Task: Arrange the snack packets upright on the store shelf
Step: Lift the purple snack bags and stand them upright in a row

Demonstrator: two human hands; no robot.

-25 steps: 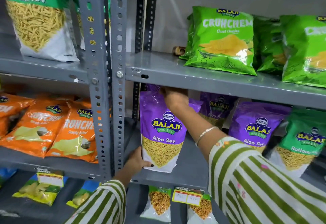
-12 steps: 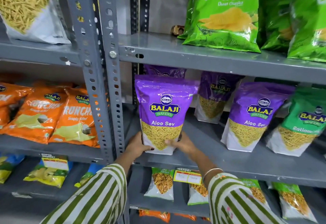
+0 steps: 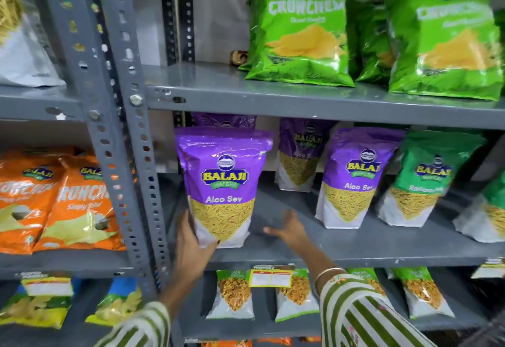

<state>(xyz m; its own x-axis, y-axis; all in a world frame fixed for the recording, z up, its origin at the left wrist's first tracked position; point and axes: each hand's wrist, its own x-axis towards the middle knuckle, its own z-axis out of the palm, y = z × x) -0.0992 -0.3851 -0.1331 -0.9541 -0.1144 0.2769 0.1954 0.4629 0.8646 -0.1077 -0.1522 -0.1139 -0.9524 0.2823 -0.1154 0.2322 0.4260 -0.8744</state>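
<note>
the purple aloo sev packet (image 3: 222, 185) stands upright at the left end of the grey middle shelf (image 3: 355, 245), beside the slotted upright post (image 3: 128, 139). the left hand (image 3: 192, 242) grips its lower left corner, thumb apparently under the base. the right hand (image 3: 287, 229) hovers just right of the packet, fingers spread, holding nothing

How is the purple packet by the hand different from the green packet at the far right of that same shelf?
The purple packet reads Aloo Sev; the green packet reads something starting "Ratlam". The left hand touches the purple one; the green one stands untouched. Purple stands straight; green leans. Both show yellow sev and the Balaji logo.
</note>
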